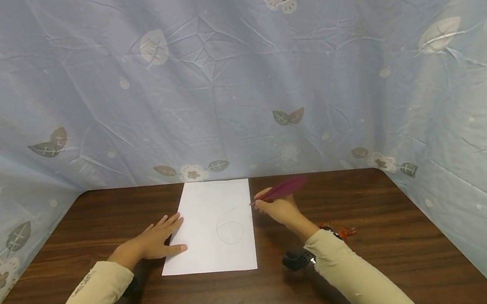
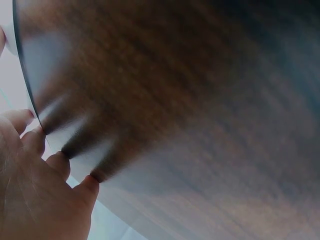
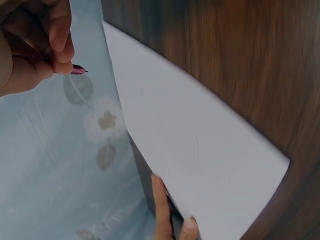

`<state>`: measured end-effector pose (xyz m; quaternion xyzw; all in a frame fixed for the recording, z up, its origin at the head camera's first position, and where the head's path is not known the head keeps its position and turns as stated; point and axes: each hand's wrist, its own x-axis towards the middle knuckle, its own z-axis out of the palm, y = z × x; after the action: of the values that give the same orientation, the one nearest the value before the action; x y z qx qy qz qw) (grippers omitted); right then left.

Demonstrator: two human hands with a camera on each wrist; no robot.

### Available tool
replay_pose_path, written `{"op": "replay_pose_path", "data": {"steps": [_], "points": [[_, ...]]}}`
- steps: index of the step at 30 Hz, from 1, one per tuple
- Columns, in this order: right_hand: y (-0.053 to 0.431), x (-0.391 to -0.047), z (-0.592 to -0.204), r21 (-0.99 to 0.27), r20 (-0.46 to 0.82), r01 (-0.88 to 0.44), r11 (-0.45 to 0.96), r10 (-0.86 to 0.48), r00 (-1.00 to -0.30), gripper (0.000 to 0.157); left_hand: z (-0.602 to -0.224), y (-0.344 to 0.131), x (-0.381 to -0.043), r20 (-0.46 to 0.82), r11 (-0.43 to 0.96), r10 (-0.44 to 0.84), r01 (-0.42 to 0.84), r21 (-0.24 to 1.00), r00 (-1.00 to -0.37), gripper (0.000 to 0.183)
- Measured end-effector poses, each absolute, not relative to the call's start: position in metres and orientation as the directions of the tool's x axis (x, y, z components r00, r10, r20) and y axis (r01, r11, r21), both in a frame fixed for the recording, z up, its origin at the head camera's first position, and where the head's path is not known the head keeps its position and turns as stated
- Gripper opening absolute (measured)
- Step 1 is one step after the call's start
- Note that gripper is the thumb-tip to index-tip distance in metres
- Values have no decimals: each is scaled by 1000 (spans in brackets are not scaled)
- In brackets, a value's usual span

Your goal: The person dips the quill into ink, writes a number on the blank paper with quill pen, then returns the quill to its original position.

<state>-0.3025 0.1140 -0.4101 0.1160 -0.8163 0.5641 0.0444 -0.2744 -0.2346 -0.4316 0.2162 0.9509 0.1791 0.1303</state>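
Observation:
A white sheet of paper [image 1: 202, 207] lies on the table, with a thin pencil-like circle [image 1: 230, 233] and a faint curved line above it. My left hand [image 1: 156, 239] rests with fingers spread on the sheet's left edge; the left wrist view catches its fingers [image 2: 60, 165] at the wood. Pinched between thumb and fingers of my right hand [image 1: 280, 210] is a maroon feather pen [image 1: 288, 187]. Its point sits close by the right edge of the sheet in the head view. From the right wrist, the pen's tip [image 3: 78, 70] pokes out past the fingertips.
The dark brown wooden table [image 1: 371, 243] runs up to a pale blue curtain [image 1: 219, 99] with printed flowers and leaves, which hangs behind and along both sides. A black wrist-worn device [image 1: 297, 260] and orange threads [image 1: 346, 232] are at my right wrist.

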Motion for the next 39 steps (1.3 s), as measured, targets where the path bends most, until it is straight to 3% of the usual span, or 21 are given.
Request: {"op": "replay_pose_path", "data": {"steps": [13,21,24,30,39], "points": [[204,-299,-403,-899,203,-277,340,-238,-950,23,-432,-233,-278,-169,841,460,368,396,-871,90],[254,-291,-407,-808,214,-319,495,-257,-942,26,-432,-234,-277,-164,838,466,375,397,-869,89],[271,-286,-413,-795,264,-357,490,-251,-931,24,-431,-234,-275,-166,837,465,370,404,-870,89],[301,-279,-422,-676,415,-480,560,-249,-875,20,-432,-234,-275,-161,839,462,371,398,-872,89],[323,-264,-421,-506,419,-414,757,-204,-885,25,-433,-234,-274,-157,837,461,369,405,-873,89]]}}
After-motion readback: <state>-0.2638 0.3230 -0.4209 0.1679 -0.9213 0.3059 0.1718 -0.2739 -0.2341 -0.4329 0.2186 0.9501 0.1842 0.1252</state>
